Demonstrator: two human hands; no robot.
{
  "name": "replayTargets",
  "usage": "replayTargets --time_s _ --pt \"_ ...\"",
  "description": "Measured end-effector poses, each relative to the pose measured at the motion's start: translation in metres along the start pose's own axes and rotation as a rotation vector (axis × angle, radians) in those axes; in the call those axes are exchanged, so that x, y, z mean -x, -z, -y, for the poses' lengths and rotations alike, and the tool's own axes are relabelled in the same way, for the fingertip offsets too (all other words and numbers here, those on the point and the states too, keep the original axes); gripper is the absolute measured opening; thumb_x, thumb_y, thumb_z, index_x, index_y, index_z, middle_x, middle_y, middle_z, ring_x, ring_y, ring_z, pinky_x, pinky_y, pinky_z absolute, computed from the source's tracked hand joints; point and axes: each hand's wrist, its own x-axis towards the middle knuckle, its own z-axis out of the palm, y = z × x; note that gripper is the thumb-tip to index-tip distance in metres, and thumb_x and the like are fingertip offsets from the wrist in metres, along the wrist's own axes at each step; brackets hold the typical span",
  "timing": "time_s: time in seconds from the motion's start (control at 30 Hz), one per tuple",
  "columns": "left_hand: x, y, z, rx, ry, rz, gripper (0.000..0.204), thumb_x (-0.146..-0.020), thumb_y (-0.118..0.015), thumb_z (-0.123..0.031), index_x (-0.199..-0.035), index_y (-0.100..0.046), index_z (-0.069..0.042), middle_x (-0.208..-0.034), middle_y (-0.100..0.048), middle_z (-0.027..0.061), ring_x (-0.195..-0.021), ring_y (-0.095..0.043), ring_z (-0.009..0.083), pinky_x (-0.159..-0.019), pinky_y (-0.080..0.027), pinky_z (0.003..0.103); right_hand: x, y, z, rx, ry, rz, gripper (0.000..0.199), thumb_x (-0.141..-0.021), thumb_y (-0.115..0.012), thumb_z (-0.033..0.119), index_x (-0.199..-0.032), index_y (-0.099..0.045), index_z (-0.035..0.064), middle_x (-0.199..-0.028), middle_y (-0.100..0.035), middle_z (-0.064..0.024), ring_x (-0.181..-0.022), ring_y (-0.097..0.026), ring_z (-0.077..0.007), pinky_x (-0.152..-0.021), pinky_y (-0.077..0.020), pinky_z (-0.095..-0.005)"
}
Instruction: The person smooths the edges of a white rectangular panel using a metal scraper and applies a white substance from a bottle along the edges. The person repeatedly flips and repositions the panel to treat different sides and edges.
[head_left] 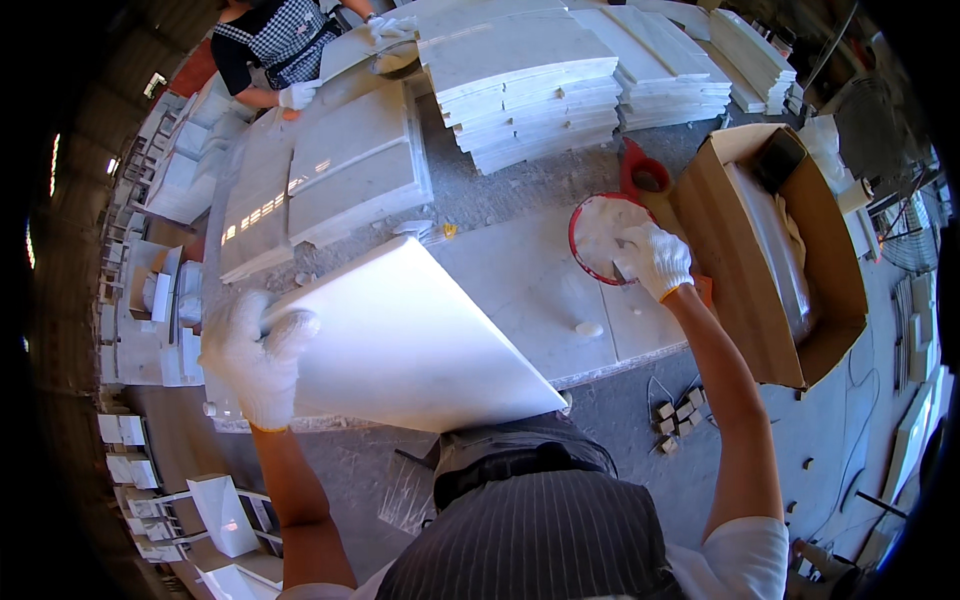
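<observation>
My left hand [258, 350], in a white knitted glove, grips the left edge of a white stone slab [405, 335]. The slab is tilted, its near corner close to my apron. My right hand [655, 258], gloved too, is closed over a red-rimmed bowl [573, 232] of white paste [608, 225]. From under its fingers pokes the grey blade of what looks like a putty knife [622, 271]; the handle is hidden in the glove. A small white blob [589, 328] lies on the stone surface below the bowl.
Stacks of white slabs [520, 60] fill the far side of the worktable. A red tape dispenser [632, 160] and an open cardboard box [715, 210] stand at the right. A co-worker's gloved hand [298, 95] rests at the far left. Small blocks [683, 412] hang by the near edge.
</observation>
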Motion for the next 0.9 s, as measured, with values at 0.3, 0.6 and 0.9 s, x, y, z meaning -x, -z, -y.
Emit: replayTargets --time_s 0.3,0.6,0.9 --pt "0.006 0.000 0.005 -0.005 0.017 0.001 0.056 -0.069 -0.077 -0.053 -0.069 -0.052 -0.003 -0.063 -0.045 0.0113 -0.061 -0.046 0.0298 -0.056 -0.038 0.040 0.106 -0.022 -0.012 -0.365 -0.151 -0.508 0.026 -0.083 -0.068 0.004 -0.108 -0.068 0.0098 -0.107 -0.065 -0.0127 -0.088 -0.067 -0.0271 -0.073 -0.0547 -0.0377" --pt "0.006 -0.001 0.005 0.068 0.082 0.011 0.058 -0.069 -0.078 -0.053 -0.070 -0.053 -0.001 -0.065 -0.047 0.0125 -0.061 -0.047 0.0306 -0.056 -0.039 0.040 0.139 -0.061 0.063 -0.405 -0.179 -0.157 0.050 -0.076 -0.078 0.027 -0.122 -0.064 0.0135 -0.109 -0.064 -0.0135 -0.095 -0.064 -0.0314 -0.080 -0.0533 -0.0396" --pt "0.002 0.009 0.002 -0.004 0.011 0.046 0.056 -0.067 -0.080 -0.053 -0.071 -0.058 -0.001 -0.065 -0.054 0.0129 -0.060 -0.054 0.0307 -0.056 -0.041 0.039 0.103 0.005 0.101 -0.928 -0.090 -0.173 0.041 -0.079 -0.080 0.013 -0.114 -0.061 0.0051 -0.108 -0.066 -0.0129 -0.093 -0.069 -0.0217 -0.078 -0.0552 -0.0340"
